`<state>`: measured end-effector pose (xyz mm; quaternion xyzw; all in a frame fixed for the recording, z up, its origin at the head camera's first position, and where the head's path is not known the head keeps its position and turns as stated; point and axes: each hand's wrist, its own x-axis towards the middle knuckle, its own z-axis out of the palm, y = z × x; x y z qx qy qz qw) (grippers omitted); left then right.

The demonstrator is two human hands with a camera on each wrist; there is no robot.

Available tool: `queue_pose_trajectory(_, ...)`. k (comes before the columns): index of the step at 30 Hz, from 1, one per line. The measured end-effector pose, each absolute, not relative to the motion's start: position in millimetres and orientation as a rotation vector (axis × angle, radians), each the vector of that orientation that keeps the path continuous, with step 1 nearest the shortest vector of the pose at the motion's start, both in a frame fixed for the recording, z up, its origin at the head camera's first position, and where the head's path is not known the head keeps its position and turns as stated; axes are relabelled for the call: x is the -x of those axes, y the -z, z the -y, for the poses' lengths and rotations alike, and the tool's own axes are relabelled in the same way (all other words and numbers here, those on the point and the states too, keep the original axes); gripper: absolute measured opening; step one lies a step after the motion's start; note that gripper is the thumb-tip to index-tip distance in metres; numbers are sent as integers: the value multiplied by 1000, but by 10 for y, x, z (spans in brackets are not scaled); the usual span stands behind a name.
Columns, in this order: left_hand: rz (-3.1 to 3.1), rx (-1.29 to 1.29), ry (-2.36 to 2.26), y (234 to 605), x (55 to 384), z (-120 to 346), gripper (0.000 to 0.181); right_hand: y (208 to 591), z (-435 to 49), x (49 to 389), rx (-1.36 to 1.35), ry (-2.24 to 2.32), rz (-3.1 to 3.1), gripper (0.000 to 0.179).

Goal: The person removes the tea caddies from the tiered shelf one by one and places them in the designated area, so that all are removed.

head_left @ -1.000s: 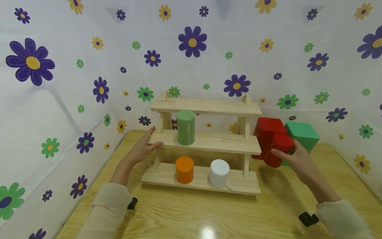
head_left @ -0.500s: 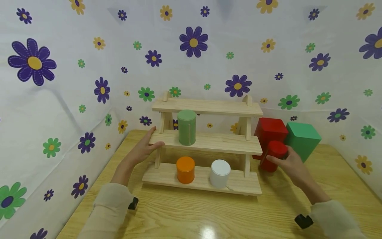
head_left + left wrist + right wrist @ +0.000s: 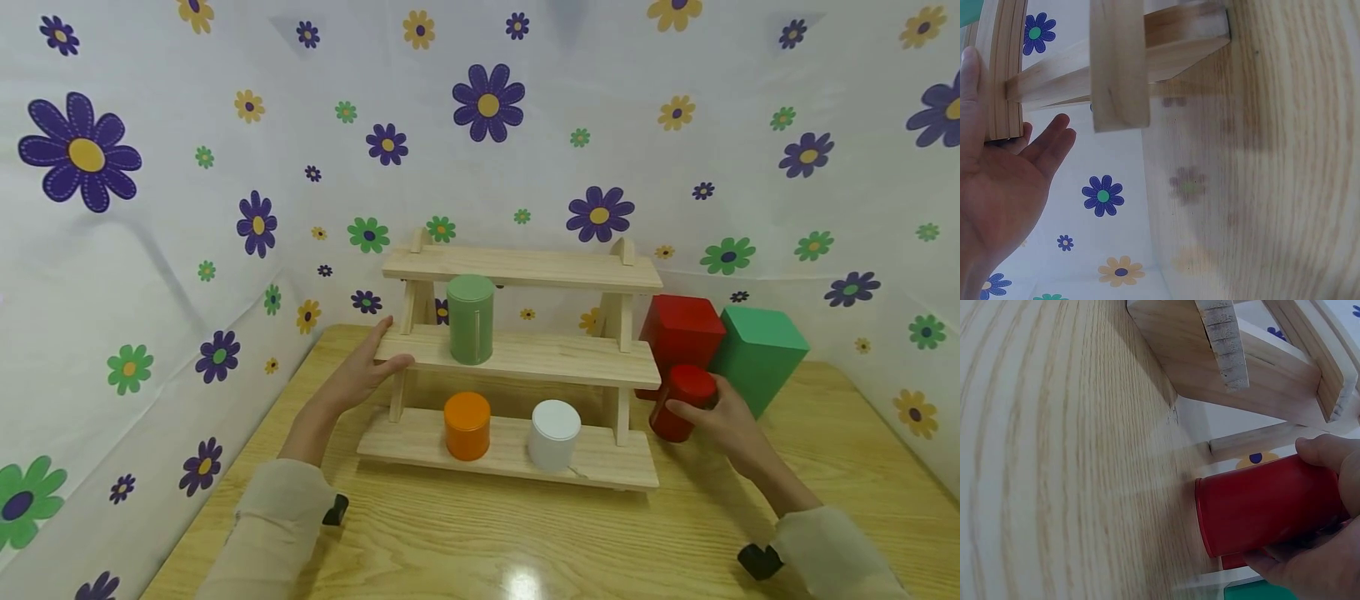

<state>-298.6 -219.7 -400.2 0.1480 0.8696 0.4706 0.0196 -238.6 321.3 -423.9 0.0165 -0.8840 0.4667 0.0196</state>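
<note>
My left hand holds the left end of the middle board of a three-tier wooden display shelf. In the left wrist view, the thumb lies on one face of the board and the other fingers reach to its far side. To the right of the shelf, my right hand grips a red cylindrical tin around its upper part, thumb facing the shelf. The tin leans slightly, its base close over the wooden table in the right wrist view. A red box stands right behind it, partly hidden.
A tall green tin stands on the middle tier. On the bottom tier are an orange tin and a white tin. A green box stands beside the red box. Flower-printed cloth encloses the table.
My right hand has brought the red tin down and leftward, from in front of the boxes to beside the shelf's right end. My left hand keeps its place on the shelf.
</note>
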Motion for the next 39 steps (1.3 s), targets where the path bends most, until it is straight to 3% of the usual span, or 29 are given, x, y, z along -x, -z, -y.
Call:
queue_pose_trajectory(9,-2710,-453,-1438,3992,2984,2182,92,4166,-3248,2332,-65,-1408,2724,85)
queue_pose_trajectory(39,-2706,-451,-1446,3979,2984,2184,93,3408,-3322,2219,-104,-1411,2595,77)
